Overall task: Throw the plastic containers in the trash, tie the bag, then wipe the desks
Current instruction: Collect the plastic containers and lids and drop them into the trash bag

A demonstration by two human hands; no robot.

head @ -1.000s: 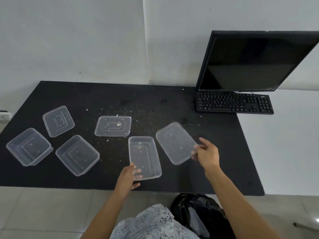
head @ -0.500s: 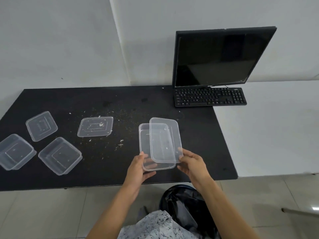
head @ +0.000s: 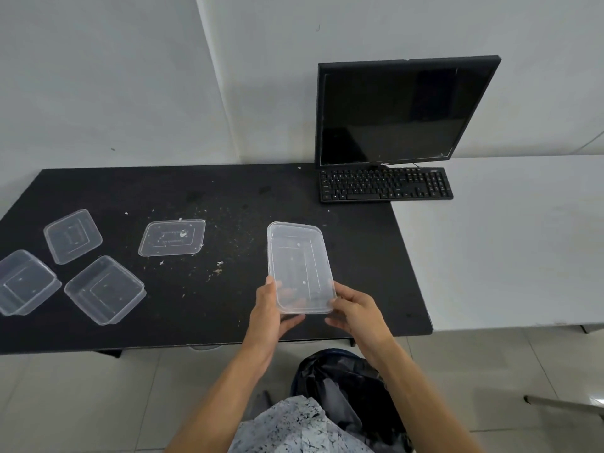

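Observation:
I hold a clear rectangular plastic container [head: 299, 266] with its lid laid on top, above the front of the black desk [head: 228, 197]. My left hand [head: 269, 310] grips its near left corner and my right hand [head: 354, 308] its near right corner. On the desk's left lie a flat lid with crumbs [head: 172, 238], a square lid [head: 73, 236] and two open square containers [head: 105, 290] [head: 26, 282]. A bin lined with a black trash bag [head: 343, 384] stands on the floor below my hands.
Crumbs [head: 217, 268] are scattered over the middle of the black desk. A black monitor [head: 397, 109] and keyboard [head: 385, 184] stand at the back right. A white desk [head: 510, 243] adjoins on the right. A chair leg [head: 562, 403] shows at bottom right.
My right hand lifted the lid and my left hand the container; both came together, and the lid now lies squarely on the container. My view shifted left.

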